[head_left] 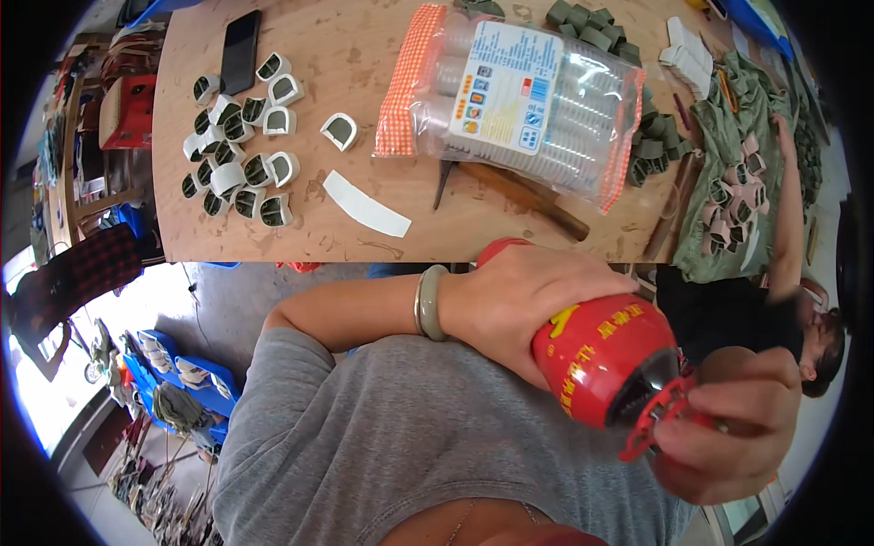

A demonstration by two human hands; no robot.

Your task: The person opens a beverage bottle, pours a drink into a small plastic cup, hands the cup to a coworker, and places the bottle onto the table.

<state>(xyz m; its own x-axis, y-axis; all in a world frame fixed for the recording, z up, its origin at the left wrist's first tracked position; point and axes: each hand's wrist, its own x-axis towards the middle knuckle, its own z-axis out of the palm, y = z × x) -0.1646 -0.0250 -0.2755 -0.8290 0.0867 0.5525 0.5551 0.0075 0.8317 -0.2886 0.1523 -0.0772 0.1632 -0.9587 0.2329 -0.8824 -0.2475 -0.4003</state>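
Right grip [736, 426] pinches red top [645, 428]; left grip [528, 309] clasps red bottle [624, 355] with yellow lettering [583, 362].

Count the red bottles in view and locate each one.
1: the red bottle before the grey shirt, left hand around its body, right hand at its dark-necked end.

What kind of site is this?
Probably a small handcraft workshop: a wooden worktable holds clusters of small white-rimmed pieces and green pieces, and a wooden-handled tool lies partly under a plastic package.
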